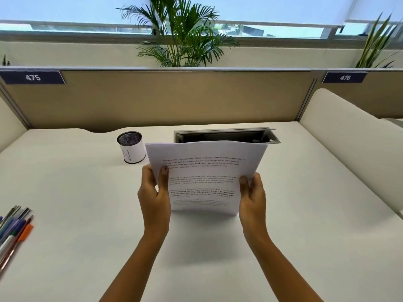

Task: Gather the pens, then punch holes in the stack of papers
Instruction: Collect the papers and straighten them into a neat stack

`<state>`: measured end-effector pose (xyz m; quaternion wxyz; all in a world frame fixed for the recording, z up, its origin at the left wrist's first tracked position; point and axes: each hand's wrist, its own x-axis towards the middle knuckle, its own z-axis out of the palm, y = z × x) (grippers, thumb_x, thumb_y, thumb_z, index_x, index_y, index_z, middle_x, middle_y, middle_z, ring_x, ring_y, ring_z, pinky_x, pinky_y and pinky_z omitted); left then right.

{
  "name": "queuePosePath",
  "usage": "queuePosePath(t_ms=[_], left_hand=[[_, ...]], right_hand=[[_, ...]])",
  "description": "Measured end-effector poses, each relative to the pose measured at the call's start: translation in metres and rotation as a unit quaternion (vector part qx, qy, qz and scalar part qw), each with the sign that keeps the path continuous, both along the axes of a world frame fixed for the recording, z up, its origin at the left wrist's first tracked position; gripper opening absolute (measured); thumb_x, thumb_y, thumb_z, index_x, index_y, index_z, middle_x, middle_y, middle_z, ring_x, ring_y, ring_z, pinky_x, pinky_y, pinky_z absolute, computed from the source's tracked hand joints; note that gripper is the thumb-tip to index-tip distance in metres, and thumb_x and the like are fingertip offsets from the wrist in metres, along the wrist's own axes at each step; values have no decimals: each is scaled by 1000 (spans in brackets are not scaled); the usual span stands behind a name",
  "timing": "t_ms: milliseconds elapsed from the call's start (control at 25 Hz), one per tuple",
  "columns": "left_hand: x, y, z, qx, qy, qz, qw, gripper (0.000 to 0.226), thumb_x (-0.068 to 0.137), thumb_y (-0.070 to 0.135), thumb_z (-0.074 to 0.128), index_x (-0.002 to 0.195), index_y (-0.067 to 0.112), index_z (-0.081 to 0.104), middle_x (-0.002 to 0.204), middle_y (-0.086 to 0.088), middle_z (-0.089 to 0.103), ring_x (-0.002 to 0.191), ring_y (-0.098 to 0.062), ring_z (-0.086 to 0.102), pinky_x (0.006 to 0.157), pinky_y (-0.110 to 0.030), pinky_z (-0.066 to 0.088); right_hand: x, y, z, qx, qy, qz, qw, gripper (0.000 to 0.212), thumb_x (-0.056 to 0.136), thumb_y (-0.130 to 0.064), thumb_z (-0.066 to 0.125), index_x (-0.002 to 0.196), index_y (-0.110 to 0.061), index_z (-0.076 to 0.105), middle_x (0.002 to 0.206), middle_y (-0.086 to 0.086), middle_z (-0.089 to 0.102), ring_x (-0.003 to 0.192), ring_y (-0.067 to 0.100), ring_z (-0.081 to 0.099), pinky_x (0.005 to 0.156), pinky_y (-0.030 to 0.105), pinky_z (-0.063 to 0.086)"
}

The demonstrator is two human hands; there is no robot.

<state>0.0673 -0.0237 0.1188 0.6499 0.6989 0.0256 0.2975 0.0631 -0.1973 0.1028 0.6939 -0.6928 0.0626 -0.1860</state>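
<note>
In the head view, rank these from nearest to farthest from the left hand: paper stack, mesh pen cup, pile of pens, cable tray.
1. Paper stack: gripped by the left hand at its left edge.
2. Mesh pen cup: just beyond the hand, slightly left.
3. Cable tray: farther back, to the right, behind the papers.
4. Pile of pens: far left desk edge.

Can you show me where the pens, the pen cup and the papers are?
pens (13,229): head view, on the purple pen's barrel.
pen cup (133,153): head view, on its white side.
papers (205,171): head view, middle of the front sheet.
</note>
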Motion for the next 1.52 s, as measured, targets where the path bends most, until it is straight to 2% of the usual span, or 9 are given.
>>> queuePosePath(t_ms=[120, 240, 400, 560, 680, 840, 1240, 1400, 1520], left_hand=[[-3, -1, -5, 8, 1, 23, 1000, 13, 97, 29, 43, 96, 18, 49, 85, 14, 61, 79, 2, 62, 57, -9, 50], [-4, 1, -3, 12, -9, 40, 999, 14, 96, 34, 43, 93, 22, 49, 81, 22, 62, 79, -4, 64, 57, -12, 52], [-5, 0, -12, 16, 19, 39, 999, 12, 99, 25, 44, 94, 17, 51, 83, 10, 63, 72, -3, 62, 54, -11, 50], [-8, -1, -21, 29, 40, 59, 997, 11, 100, 18, 41, 94, 17, 50, 85, 8, 62, 75, -8, 62, 55, -14, 52], [-12, -3, -26, 22, 45, 57, 997, 12, 100, 15, 41, 93, 15, 50, 85, 6, 62, 74, 0, 60, 53, -10, 48], [-16, -4, -33, 19, 52, 56, 997, 12, 100, 13, 41, 94, 14, 51, 84, 5, 62, 75, 3, 60, 51, -7, 46], [-24, -8, -50, 8, 78, 46, 996, 13, 99, 12, 42, 93, 15, 53, 88, 6, 64, 78, 1, 60, 54, -8, 47], [-23, -5, -48, 13, 79, 59, 995, 18, 97, 17, 47, 84, 25, 57, 83, 10, 67, 74, -5, 60, 54, -11, 49], [-20, 3, -39, -8, 66, 61, 996, 21, 95, 20, 52, 83, 34, 62, 79, 14, 69, 70, -5, 61, 56, -14, 52]], right_hand=[[1, 2, 0, -6, -5, -12, 1000, 15, 102, -24, 38, 97, -27, 53, 97, -2, 65, 88, 14, 66, 63, 21, 56], [0, 2, 0, -6, -27, -25, 999, 18, 102, -21, 38, 93, -29, 52, 92, -7, 65, 81, 7, 66, 60, 18, 56], [-2, 2, -7, -23, 0, -31, 999, 15, 103, -19, 38, 95, -18, 51, 91, -4, 64, 80, 12, 63, 57, 16, 52], [-4, 0, -10, -29, -14, -36, 999, 18, 103, -16, 38, 91, -20, 52, 82, -15, 64, 72, 0, 61, 55, 12, 49], [-7, 0, -16, -14, -15, -35, 999, 17, 103, -13, 39, 92, -17, 52, 80, -14, 64, 67, -6, 58, 54, 11, 48], [-10, 0, -21, -14, -4, -37, 999, 16, 102, -12, 39, 95, -15, 52, 88, -5, 63, 70, -7, 59, 54, 10, 49], [-14, -3, -32, -15, 4, -39, 999, 17, 102, -10, 40, 90, -15, 52, 83, -6, 62, 67, -7, 56, 55, 7, 47], [-13, -5, -32, -23, 10, -38, 999, 21, 102, -11, 40, 90, -22, 53, 88, -4, 64, 72, -6, 59, 57, 9, 49], [-10, -8, -29, -22, -11, -38, 999, 21, 101, -11, 44, 92, -26, 56, 89, -9, 67, 78, -5, 61, 61, 7, 50]])
